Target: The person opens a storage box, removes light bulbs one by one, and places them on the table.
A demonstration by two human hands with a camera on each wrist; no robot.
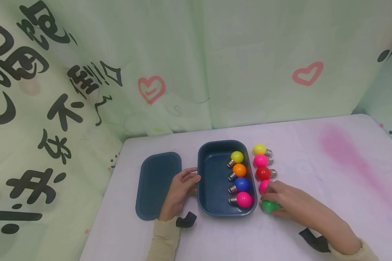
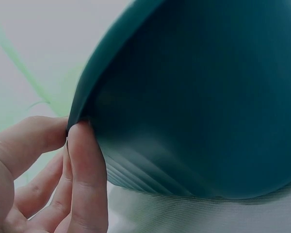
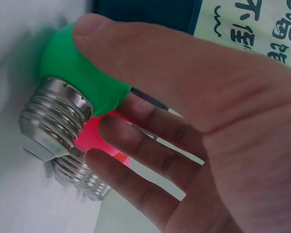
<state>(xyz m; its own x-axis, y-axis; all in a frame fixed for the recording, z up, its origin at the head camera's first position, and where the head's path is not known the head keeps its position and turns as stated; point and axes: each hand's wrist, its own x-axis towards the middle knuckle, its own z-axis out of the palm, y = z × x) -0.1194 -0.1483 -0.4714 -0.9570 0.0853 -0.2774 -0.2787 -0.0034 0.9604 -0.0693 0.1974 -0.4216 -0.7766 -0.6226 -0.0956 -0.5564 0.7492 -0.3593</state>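
Note:
A dark blue rectangular box [image 1: 214, 177] stands on the table, with my left hand [image 1: 182, 188] at its left side. In the left wrist view the thumb and a finger [image 2: 87, 165] pinch the box's rim. Inside, along the right wall, lie a yellow bulb [image 1: 237, 157], an orange bulb [image 1: 240, 170], a blue bulb [image 1: 241, 184] and a pink bulb [image 1: 244, 199]. Right of the box, my right hand [image 1: 289, 199] holds a green light bulb [image 3: 77, 73] between thumb and fingers, its metal screw base exposed. A pink bulb [image 1: 264, 186] just behind it is partly hidden by the hand.
Beyond the right hand, a red bulb [image 1: 263, 173], another pink bulb [image 1: 260, 160] and a yellow bulb [image 1: 259, 149] line up beside the box. A flat dark blue lid [image 1: 156, 181] lies left of the left hand. A printed curtain [image 1: 248, 72] hangs behind the table [image 1: 313, 163].

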